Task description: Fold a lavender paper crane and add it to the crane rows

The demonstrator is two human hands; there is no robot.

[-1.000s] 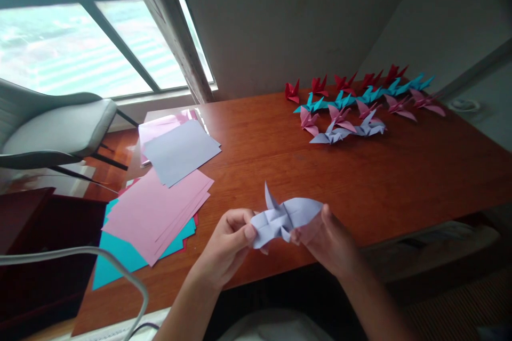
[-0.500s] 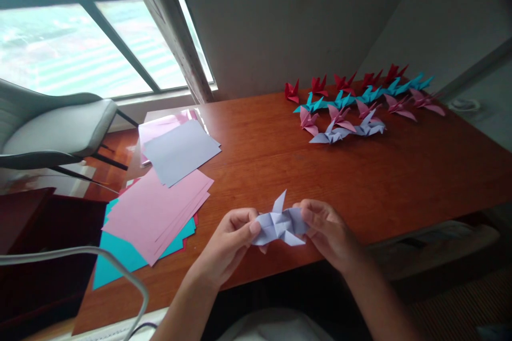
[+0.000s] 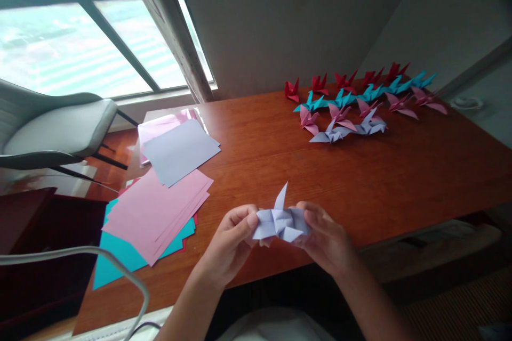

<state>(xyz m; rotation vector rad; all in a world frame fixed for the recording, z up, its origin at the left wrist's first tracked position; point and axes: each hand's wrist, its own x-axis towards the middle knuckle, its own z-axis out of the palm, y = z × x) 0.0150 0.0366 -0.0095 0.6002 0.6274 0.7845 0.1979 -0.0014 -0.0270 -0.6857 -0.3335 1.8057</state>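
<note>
A pale lavender origami crane is held level above the table's near edge, its wings spread sideways. One narrow point sticks up at the far side, and another flap angles toward me. My left hand pinches the left wing between thumb and fingers. On the other side, my right hand grips the right wing, thumb on top. The fingertips beneath the paper are partly hidden. Two finished lavender cranes stand farther off on the table.
Rows of red cranes, turquoise cranes and pink cranes line the far right of the wooden table. At left lie lavender sheets, pink sheets and turquoise sheets. A pale curved tube crosses the near left corner.
The crane has tilted slightly in my hands, and its upright point stands higher. Both hands keep their hold on the wings, with the right fingers shifted a little.
</note>
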